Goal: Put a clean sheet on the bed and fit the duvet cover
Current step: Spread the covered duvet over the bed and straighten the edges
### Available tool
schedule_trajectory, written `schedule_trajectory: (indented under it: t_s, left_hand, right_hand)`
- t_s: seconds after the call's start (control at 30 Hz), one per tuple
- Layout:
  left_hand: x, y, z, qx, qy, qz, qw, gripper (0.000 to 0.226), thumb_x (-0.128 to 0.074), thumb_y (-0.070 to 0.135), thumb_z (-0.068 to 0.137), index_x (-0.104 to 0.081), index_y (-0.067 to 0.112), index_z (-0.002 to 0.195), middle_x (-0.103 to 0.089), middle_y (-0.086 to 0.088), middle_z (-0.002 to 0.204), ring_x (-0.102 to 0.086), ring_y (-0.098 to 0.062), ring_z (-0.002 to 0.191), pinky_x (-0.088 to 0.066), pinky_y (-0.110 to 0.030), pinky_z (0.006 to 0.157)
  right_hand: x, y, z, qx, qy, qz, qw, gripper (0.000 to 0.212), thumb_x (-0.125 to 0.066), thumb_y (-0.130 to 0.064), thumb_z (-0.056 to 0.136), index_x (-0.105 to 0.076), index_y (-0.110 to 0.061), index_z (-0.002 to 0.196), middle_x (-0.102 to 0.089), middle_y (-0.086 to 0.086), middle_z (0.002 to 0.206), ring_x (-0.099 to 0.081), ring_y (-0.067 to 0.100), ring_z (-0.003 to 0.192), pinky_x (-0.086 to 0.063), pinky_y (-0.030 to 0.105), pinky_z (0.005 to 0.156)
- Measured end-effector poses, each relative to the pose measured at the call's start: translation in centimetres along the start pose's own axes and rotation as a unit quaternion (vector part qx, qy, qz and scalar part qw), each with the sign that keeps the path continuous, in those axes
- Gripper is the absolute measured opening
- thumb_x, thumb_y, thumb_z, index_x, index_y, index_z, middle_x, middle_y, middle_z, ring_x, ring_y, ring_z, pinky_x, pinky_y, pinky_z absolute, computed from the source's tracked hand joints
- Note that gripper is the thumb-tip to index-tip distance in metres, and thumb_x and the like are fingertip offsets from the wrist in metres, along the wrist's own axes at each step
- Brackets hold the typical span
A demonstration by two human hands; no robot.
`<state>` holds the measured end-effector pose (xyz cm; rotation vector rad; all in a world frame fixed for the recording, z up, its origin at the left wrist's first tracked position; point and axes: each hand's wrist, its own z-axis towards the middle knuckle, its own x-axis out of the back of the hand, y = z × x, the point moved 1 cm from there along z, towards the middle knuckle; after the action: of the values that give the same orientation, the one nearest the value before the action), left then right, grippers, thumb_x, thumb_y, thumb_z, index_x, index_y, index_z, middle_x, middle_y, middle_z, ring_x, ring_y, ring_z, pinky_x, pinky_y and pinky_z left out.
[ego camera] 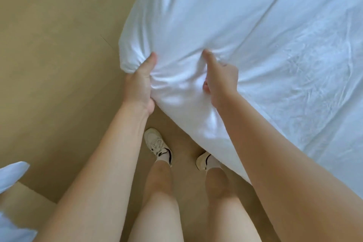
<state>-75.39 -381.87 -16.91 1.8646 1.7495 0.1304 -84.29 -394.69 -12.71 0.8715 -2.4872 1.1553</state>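
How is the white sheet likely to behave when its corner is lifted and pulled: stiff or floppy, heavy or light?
Probably floppy: the sheet bunches into soft folds where the left hand and right hand grip it. Likely light for its size, since thin creases run across it.

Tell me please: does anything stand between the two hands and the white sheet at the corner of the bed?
Nothing visible does. The left hand grips the bunched white sheet at the corner, and the right hand grips it beside. Below the corner only the beige floor and the person's shoes show.
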Motion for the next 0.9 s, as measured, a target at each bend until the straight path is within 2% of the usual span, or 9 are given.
schedule_trajectory:
  t_s: [0.1, 0.2, 0.27, 0.33, 0.43, 0.57, 0.67, 0.83, 0.9]
  left_hand:
    - [1.6, 0.2, -0.4, -0.064, 0.119, 0.108, 0.985, 0.011, -0.074, 0.019, 0.080, -0.065, 0.014, 0.084, -0.070, 0.004, 0.080, -0.067, -0.008, 0.072, -0.052, -0.023, 0.066]
    - [1.3, 0.2, 1.1, -0.042, 0.193, 0.180, 0.964, 0.018, -0.073, 0.013, 0.080, -0.060, 0.010, 0.092, -0.067, -0.004, 0.094, -0.062, -0.015, 0.077, -0.047, -0.023, 0.065]
    - [1.0, 0.5, 2.4, 0.052, 0.175, 0.140, 0.973, 0.025, -0.071, 0.013, 0.081, -0.060, 0.007, 0.103, -0.068, -0.009, 0.105, -0.065, -0.019, 0.079, -0.049, -0.024, 0.066]
    - [0.8, 1.7, 3.5, 0.113, 0.076, 0.019, 0.990, 0.025, -0.063, 0.024, 0.087, -0.064, 0.008, 0.107, -0.070, -0.011, 0.109, -0.071, -0.023, 0.086, -0.054, -0.032, 0.072]
    - [1.0, 4.3, 6.6, 0.088, 0.016, -0.120, 0.989, 0.047, -0.054, 0.051, 0.087, -0.065, 0.016, 0.117, -0.070, -0.009, 0.112, -0.068, -0.026, 0.102, -0.054, -0.041, 0.084]
    - [-0.7, 7.4, 11.3, 0.113, 0.014, -0.073, 0.991, 0.058, -0.048, 0.062, 0.086, -0.065, 0.018, 0.120, -0.069, -0.009, 0.114, -0.067, -0.028, 0.102, -0.053, -0.042, 0.085]
    - [-1.8, 9.7, 13.7, 0.112, 0.052, -0.070, 0.990, 0.059, -0.049, 0.062, 0.086, -0.065, 0.015, 0.119, -0.070, -0.010, 0.112, -0.067, -0.028, 0.102, -0.053, -0.041, 0.088]
    - [-1.4, 14.9, 13.9, 0.151, 0.057, 0.014, 0.987, 0.022, -0.064, 0.028, 0.085, -0.070, 0.015, 0.102, -0.074, -0.005, 0.095, -0.070, -0.023, 0.089, -0.056, -0.033, 0.071]
    - [0.7, 15.4, 11.9, 0.129, 0.063, 0.003, 0.990, 0.032, -0.072, 0.022, 0.075, -0.070, 0.010, 0.104, -0.073, -0.008, 0.100, -0.071, -0.023, 0.091, -0.058, -0.033, 0.070]
  right_hand:
    - [-1.2, -0.6, -0.9, 0.029, -0.021, -0.053, 0.998, 0.051, -0.063, -0.031, 0.078, -0.026, -0.023, 0.044, -0.022, -0.011, 0.036, -0.028, 0.017, 0.041, -0.026, 0.027, 0.048]
    - [-3.2, -1.2, -1.1, 0.027, -0.086, -0.119, 0.989, 0.044, -0.064, -0.028, 0.082, -0.031, -0.020, 0.053, -0.030, -0.012, 0.039, -0.031, 0.009, 0.036, -0.026, 0.027, 0.045]
    - [-4.3, -2.3, -0.6, 0.028, -0.104, -0.138, 0.985, 0.041, -0.062, -0.030, 0.083, -0.033, -0.019, 0.056, -0.032, -0.007, 0.047, -0.033, 0.012, 0.042, -0.027, 0.024, 0.041]
    - [-5.2, -3.7, 0.4, 0.034, -0.125, -0.140, 0.982, 0.043, -0.061, -0.031, 0.084, -0.030, -0.019, 0.056, -0.028, -0.008, 0.047, -0.029, 0.012, 0.041, -0.024, 0.023, 0.038]
    - [-6.0, -5.9, 2.2, 0.031, -0.144, -0.154, 0.977, 0.036, -0.059, -0.035, 0.084, -0.035, -0.017, 0.064, -0.035, -0.004, 0.057, -0.033, 0.014, 0.048, -0.027, 0.027, 0.048]
    - [-7.7, -7.8, 4.3, 0.033, -0.179, -0.170, 0.969, 0.019, -0.055, -0.030, 0.084, -0.048, -0.015, 0.074, -0.041, 0.009, 0.068, -0.037, 0.019, 0.060, -0.030, 0.032, 0.059]
    - [-9.0, -9.1, 5.2, 0.035, -0.197, -0.184, 0.962, 0.017, -0.054, -0.028, 0.085, -0.050, -0.018, 0.072, -0.039, 0.006, 0.067, -0.033, 0.017, 0.060, -0.026, 0.032, 0.058]
    - [-11.9, -11.9, 5.9, 0.003, -0.178, -0.176, 0.968, 0.033, -0.059, -0.038, 0.083, -0.041, -0.015, 0.069, -0.039, -0.002, 0.061, -0.037, 0.015, 0.053, -0.030, 0.027, 0.052]
    - [-13.7, -12.7, 5.8, -0.020, -0.171, -0.166, 0.971, 0.035, -0.062, -0.051, 0.080, -0.052, -0.017, 0.076, -0.045, -0.008, 0.066, -0.046, 0.012, 0.059, -0.035, 0.026, 0.053]
